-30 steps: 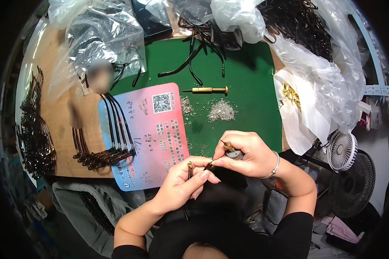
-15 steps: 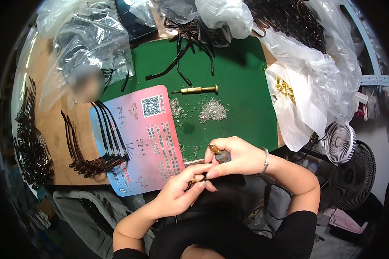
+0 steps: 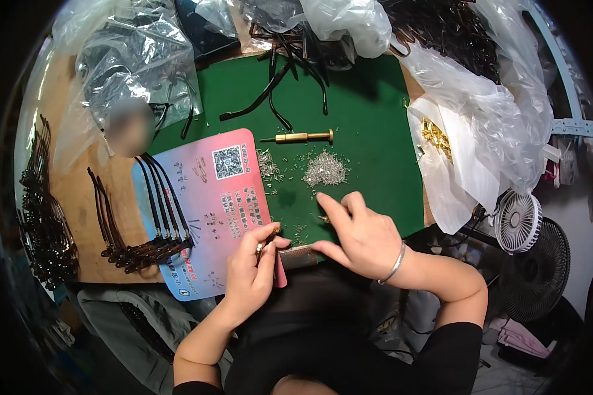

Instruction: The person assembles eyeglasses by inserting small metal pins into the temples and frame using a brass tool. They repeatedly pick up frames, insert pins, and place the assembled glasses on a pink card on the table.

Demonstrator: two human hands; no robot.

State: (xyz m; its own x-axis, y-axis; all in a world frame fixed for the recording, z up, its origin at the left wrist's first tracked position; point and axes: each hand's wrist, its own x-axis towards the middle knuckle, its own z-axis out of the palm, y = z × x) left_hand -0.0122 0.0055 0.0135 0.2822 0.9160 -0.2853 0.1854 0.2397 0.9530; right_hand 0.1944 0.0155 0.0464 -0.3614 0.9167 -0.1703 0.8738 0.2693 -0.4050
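My right hand [image 3: 366, 240] is over the mat's near edge, its index finger stretched to the near side of a pile of tiny silvery screws [image 3: 325, 168]. Beneath that finger shows the brass tip of a screwdriver [image 3: 324, 218], its handle hidden in my curled fingers. Left of it, my left hand [image 3: 250, 266] is closed in a pinch above the pink side of a printed sheet [image 3: 211, 191]. Something small, dark and gold, shows at its fingertips, too covered to name. A second, brass screwdriver [image 3: 303, 137] lies beyond the screws.
Dark glasses temples [image 3: 171, 197] lie across the sheet's left side, with more in a heap [image 3: 49, 230] at far left. Glasses frames [image 3: 290, 59] and plastic bags [image 3: 138, 59] crowd the green mat's [image 3: 375, 105] far side. Gold parts [image 3: 436, 138] rest on white paper at right, near a fan [image 3: 518, 219].
My hands have come apart from their meeting place at the near edge. The right has reached forward to the screws, index finger extended; the left has moved left and slightly up.
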